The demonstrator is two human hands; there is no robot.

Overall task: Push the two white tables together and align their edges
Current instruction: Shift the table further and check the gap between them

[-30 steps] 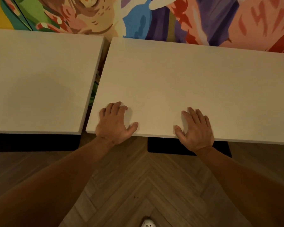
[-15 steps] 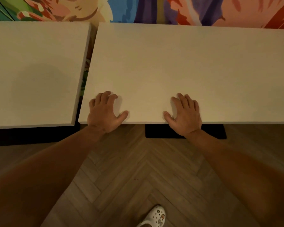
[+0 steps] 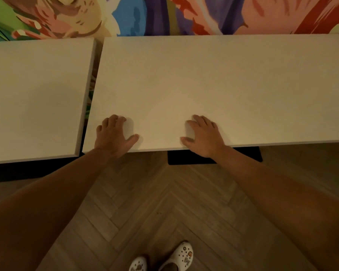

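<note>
Fingers of both hands lie spread and lightly bent on the right desk top, pressing flat, grasping nothing; closing push in hand.

Left to right: left desk [image 3: 37,98] stands untouched, its near edge sitting closer to the viewer than its neighbour's. A narrow gap separates it from the right desk [image 3: 223,85], wider at the far end, nearly shut at the near corner. Left hand [image 3: 113,136] and right hand [image 3: 203,136] rest on the near edge. Judgement: next move needs a leftward slide with a slight swing to close the far end, then a pull toward the viewer to level near edges. Mural wall [image 3: 164,14] runs directly behind both; a dark base [image 3: 243,155] shows beneath; shoes [image 3: 181,256] stand on the herringbone floor [image 3: 164,202], apart from the base.
</note>
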